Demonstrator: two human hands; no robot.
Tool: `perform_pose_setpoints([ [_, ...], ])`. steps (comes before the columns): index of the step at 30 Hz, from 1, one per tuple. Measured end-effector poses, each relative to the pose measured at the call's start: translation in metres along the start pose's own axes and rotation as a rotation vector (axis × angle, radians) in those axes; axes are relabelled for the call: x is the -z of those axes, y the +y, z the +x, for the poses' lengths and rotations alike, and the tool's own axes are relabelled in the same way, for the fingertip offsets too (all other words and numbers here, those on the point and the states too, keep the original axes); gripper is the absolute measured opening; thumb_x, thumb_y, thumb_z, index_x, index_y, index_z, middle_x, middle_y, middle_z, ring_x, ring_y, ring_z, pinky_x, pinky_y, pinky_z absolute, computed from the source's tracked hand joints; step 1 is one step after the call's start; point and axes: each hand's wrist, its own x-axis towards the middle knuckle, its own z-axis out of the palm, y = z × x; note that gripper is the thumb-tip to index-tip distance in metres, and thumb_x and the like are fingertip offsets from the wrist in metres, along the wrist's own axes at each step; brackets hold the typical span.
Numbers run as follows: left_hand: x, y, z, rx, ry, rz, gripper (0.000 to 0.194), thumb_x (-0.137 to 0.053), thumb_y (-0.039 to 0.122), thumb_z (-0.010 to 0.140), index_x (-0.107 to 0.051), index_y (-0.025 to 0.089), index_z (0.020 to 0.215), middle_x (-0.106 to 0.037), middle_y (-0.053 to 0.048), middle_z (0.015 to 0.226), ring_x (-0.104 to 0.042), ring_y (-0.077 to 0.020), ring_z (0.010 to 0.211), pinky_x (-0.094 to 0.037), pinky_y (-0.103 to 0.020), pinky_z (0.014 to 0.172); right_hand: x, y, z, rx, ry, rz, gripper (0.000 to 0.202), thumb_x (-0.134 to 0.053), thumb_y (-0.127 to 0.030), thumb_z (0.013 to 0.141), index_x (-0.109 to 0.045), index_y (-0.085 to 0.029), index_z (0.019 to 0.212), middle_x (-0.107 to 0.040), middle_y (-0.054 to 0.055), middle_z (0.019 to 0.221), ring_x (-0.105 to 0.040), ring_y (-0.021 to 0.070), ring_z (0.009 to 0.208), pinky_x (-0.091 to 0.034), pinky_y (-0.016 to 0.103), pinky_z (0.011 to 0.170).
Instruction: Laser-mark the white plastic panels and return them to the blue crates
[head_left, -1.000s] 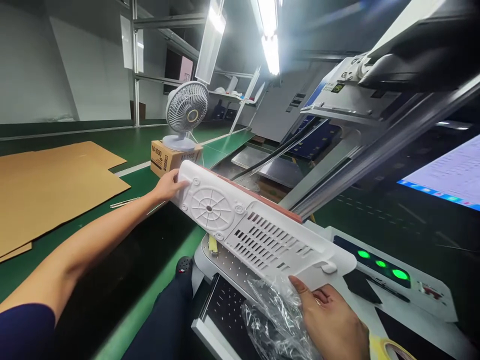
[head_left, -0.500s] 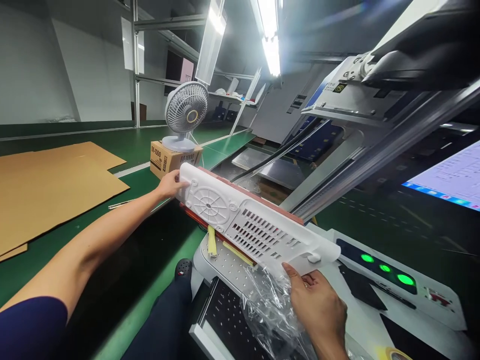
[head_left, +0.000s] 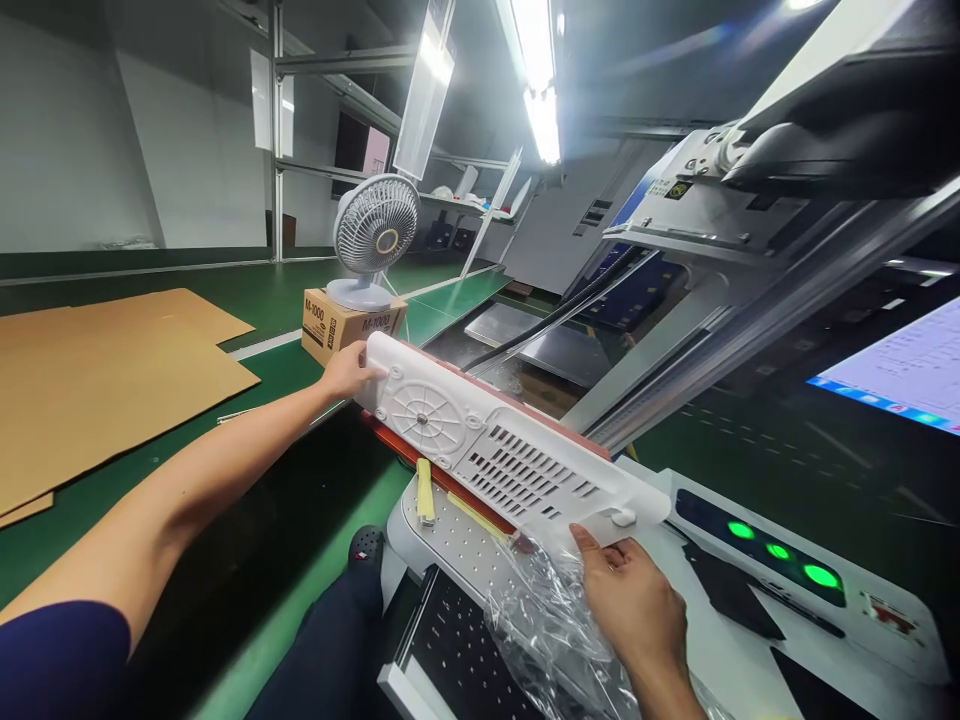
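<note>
Panel (head_left: pixel 495 450): long, stiff white plastic, probably light, vented and thin-walled. Left hand (head_left: pixel 346 372) clasps far end; right hand (head_left: pixel 626 590) pinches near edge beside plastic bag (head_left: pixel 540 620). Support both ends

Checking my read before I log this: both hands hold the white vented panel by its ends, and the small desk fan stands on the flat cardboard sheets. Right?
Not quite. In the head view the desk fan stands on a small cardboard box, not the flat cardboard sheets. The left hand and right hand do hold the white vented panel by its ends.

monitor (head_left: pixel 900 375) cut by right edge, cardboard sheets (head_left: pixel 97 370) cut left
</note>
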Motion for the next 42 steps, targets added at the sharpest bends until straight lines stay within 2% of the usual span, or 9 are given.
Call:
perform_pose_setpoints([
  [4,-0.001,-0.004,0.000,0.003,-0.009,0.018,0.055,-0.091,0.042,0.079,-0.070,0.023,0.127,-0.079,-0.007,0.111,-0.072,-0.0287,0.099,-0.054,-0.039,0.085,0.007,-0.002,0.006,0.004,0.041,0.005,0.060,-0.045,-0.077,0.088,-0.070,-0.025,0.106,-0.080,0.017,0.118,-0.070,0.0440,0.102,-0.049,0.048,0.084],
  [12,-0.006,-0.016,0.002,-0.020,0.007,-0.011,0.056,-0.089,0.041,0.080,-0.067,0.023,0.127,-0.079,-0.007,0.113,-0.072,-0.0279,0.101,-0.055,-0.039,0.089,0.000,0.010,0.024,0.135,0.216,0.081,0.048,-0.063,-0.065,0.088,-0.075,-0.022,0.104,-0.080,0.015,0.105,-0.067,0.0326,0.081,-0.046,0.040,0.075],
  [20,0.001,-0.005,-0.010,0.015,-0.051,0.067,0.064,-0.079,0.048,0.088,-0.056,0.023,0.143,-0.077,-0.012,0.128,-0.073,-0.0331,0.114,-0.057,-0.047,0.100,0.008,0.001,0.018,0.117,0.136,0.058,0.038,-0.066,-0.057,0.094,-0.074,-0.023,0.108,-0.080,0.012,0.106,-0.071,0.0299,0.088,-0.047,0.036,0.076],
  [24,0.003,0.016,-0.012,-0.195,0.073,0.218,0.087,-0.070,0.053,0.095,-0.034,0.016,0.165,-0.053,-0.024,0.164,-0.053,-0.0410,0.150,-0.046,-0.058,0.123,0.022,-0.009,0.015,0.118,0.160,0.089,0.046,-0.068,-0.058,0.092,-0.069,-0.021,0.119,-0.079,0.014,0.118,-0.073,0.0318,0.098,-0.047,0.037,0.080],
  [27,-0.008,0.042,-0.007,-0.372,0.126,0.382,0.070,-0.055,0.055,0.104,-0.044,0.018,0.163,-0.047,-0.021,0.171,-0.035,-0.0419,0.164,-0.030,-0.062,0.133,0.029,-0.016,0.013,0.130,0.221,0.143,0.056,-0.070,-0.058,0.090,-0.065,-0.020,0.131,-0.078,0.013,0.121,-0.073,0.0315,0.099,-0.047,0.036,0.080],
  [29,-0.021,0.061,-0.003,-0.463,0.072,0.472,0.060,-0.048,0.052,0.108,-0.052,0.021,0.159,-0.053,-0.017,0.168,-0.031,-0.0411,0.166,-0.021,-0.065,0.136,0.032,-0.020,0.012,0.138,0.223,0.128,0.050,-0.069,-0.055,0.089,-0.067,-0.021,0.126,-0.079,0.011,0.115,-0.071,0.0302,0.093,-0.046,0.036,0.078],
  [33,-0.046,0.086,0.001,-0.593,-0.029,0.560,0.052,-0.034,0.050,0.113,-0.069,0.023,0.139,-0.075,-0.015,0.136,-0.059,-0.0371,0.141,-0.025,-0.063,0.129,0.033,-0.023,0.010,0.146,0.244,0.119,0.043,-0.068,-0.054,0.088,-0.071,-0.023,0.118,-0.080,0.009,0.110,-0.070,0.0296,0.089,-0.044,0.036,0.076],
  [36,-0.056,0.089,0.000,-0.590,0.044,0.555,0.053,-0.031,0.051,0.113,-0.075,0.024,0.126,-0.076,-0.015,0.118,-0.065,-0.0336,0.122,-0.035,-0.056,0.118,0.031,-0.020,0.011,0.131,0.204,0.086,0.045,-0.068,-0.057,0.089,-0.071,-0.021,0.115,-0.081,0.011,0.112,-0.070,0.0317,0.092,-0.044,0.037,0.077],
  [42,-0.058,0.088,0.003,-0.540,0.033,0.520,0.045,-0.040,0.050,0.111,-0.076,0.024,0.119,-0.072,-0.016,0.114,-0.059,-0.0361,0.120,-0.033,-0.055,0.113,0.028,-0.013,0.017,0.135,0.149,0.035,0.040,-0.066,-0.053,0.091,-0.074,-0.021,0.112,-0.081,0.013,0.114,-0.071,0.0334,0.093,-0.043,0.038,0.076],
])
